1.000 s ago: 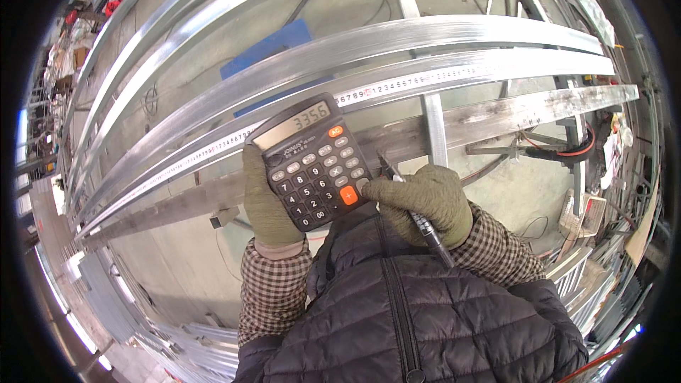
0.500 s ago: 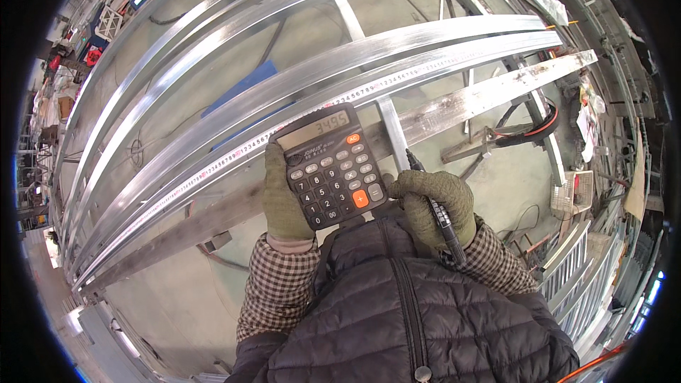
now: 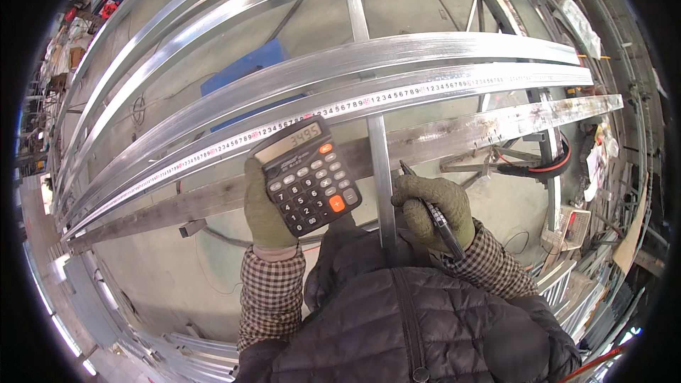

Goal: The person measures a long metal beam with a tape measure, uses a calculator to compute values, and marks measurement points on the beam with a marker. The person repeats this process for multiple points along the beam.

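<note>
My left hand, in a green knit glove, grips a black desk calculator by its left side. Digits show on its display, and its keys are grey and black with two orange ones. My right hand, gloved alike, is closed around a black marker pen, whose tip end points up and to the left. The hand hangs a little right of the calculator, apart from it. Just beyond both hands, a long tape measure lies stretched along a shiny metal profile.
More long metal profiles run left to right beyond the tape. A worn, stained beam lies nearer to me, and a crossbar comes toward my body between my hands. At right are a coiled cable and a white basket.
My left hand and the calculator have shifted left in view, away from the right hand, widening the gap between them. The frame and tape sit lower and further right in the picture.
</note>
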{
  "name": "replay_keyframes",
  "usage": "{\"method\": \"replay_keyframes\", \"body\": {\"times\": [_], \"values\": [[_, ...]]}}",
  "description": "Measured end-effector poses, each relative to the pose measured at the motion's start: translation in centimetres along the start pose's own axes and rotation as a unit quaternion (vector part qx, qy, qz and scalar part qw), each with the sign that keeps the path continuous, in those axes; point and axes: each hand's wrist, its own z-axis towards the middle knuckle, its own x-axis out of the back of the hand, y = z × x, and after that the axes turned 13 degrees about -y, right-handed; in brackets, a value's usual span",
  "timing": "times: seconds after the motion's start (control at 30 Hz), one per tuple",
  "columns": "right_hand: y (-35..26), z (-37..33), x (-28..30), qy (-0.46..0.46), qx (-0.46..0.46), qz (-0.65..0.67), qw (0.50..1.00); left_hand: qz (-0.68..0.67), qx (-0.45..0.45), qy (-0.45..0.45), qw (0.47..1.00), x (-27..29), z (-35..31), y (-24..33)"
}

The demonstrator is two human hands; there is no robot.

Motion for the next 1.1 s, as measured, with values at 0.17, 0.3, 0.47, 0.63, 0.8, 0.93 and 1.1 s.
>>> {"method": "replay_keyframes", "body": {"times": [0.17, 0.3, 0.47, 0.63, 0.8, 0.93, 1.1], "values": [[3.4, 1.3, 2.5, -0.044, 0.031, -0.028, 0.998, 0.043, -0.074, 0.081, 0.993, 1.0, 0.2, 0.0], [5.1, 3.5, 3.4, -0.037, 0.104, -0.062, 0.992, 0.045, -0.101, 0.051, 0.993, 1.6, 0.5, 1.2], [5.6, 5.8, 3.7, -0.050, 0.085, -0.099, 0.990, 0.144, -0.137, 0.080, 0.977, 1.8, 2.6, 3.7], [5.8, 7.7, 2.1, 0.007, 0.042, -0.054, 0.998, 0.124, -0.116, 0.090, 0.981, 2.7, 4.1, 4.0], [5.7, 8.9, 2.3, -0.005, 0.048, -0.109, 0.993, 0.153, -0.110, 0.120, 0.975, 4.0, 4.3, 3.2], [6.3, 10.0, 1.9, 0.032, 0.031, -0.073, 0.996, 0.140, -0.124, 0.131, 0.974, 4.3, 4.2, 3.0], [7.3, 11.1, 1.7, 0.070, 0.056, -0.136, 0.987, 0.174, -0.114, 0.131, 0.969, 4.4, 4.1, 3.0]]}}
